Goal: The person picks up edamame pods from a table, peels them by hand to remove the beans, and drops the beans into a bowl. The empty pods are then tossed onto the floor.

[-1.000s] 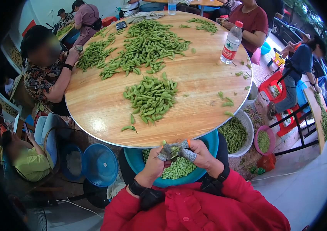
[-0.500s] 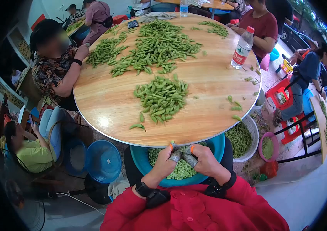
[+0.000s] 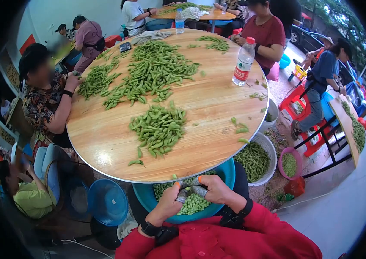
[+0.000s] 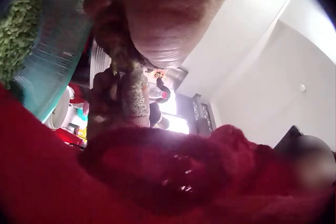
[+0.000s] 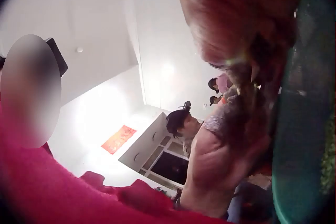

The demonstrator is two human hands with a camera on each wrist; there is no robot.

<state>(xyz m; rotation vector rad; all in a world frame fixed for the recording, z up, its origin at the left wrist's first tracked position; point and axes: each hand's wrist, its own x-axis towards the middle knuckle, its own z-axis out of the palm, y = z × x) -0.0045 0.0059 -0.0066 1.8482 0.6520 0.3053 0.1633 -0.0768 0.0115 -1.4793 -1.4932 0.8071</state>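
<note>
Both hands meet over a teal basin (image 3: 227,175), just in front of the table's near edge. My left hand (image 3: 168,200) and right hand (image 3: 215,190) pinch a green soybean pod (image 3: 187,188) between thumbs and fingers, which hide much of it. Grey knitted covers wrap the thumbs, and orange bands show on the forefingers. Beneath the hands, shelled green beans (image 3: 193,205) lie in the basin. In the left wrist view the left hand (image 4: 168,19) looms large and dark at the top; in the right wrist view the right hand (image 5: 236,19) does likewise.
A round wooden table (image 3: 217,112) bears a near heap of pods (image 3: 159,129), a larger far heap (image 3: 152,69) and a water bottle (image 3: 244,62). A white tub of pods (image 3: 254,162) and a pink basin (image 3: 290,166) stand right, blue basins (image 3: 108,202) left. Other people sit around.
The head view shifts, first moving the scene right, then left and down. The hands stay together over the basin, their fingers and thumbs changing position around the pod.
</note>
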